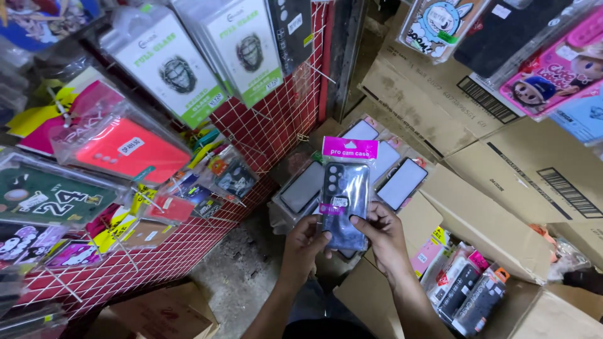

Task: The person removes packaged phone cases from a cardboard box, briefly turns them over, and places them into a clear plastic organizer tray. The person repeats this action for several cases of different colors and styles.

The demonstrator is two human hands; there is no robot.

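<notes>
Both forearms come up from six o'clock and meet at centre frame. The left hand (pixel 306 242) grips the lower left edge of a fanned stack of clear plastic phone-case packets (pixel 314 185), while the right hand (pixel 383 235) pinches the lower right edge of the front one, a dark grey phone case in a clear sleeve with a magenta header card (pixel 345 194). Neither hand is free; fingers of each close on plastic.

Holding the fan well probably means keeping thumbs low on the edges, so the fronts stay readable (the sleeves look slippery and could slide apart).

At four o'clock, more packaged dark cases with orange and pink tabs (pixel 468 292) lie in an open brown cardboard carton (pixel 502 232). Beyond, from nine to eleven o'clock, a red wire grid rack (pixel 264 125) carries hanging packets, among them white-and-green screen-protector boxes (pixel 169 63).
</notes>
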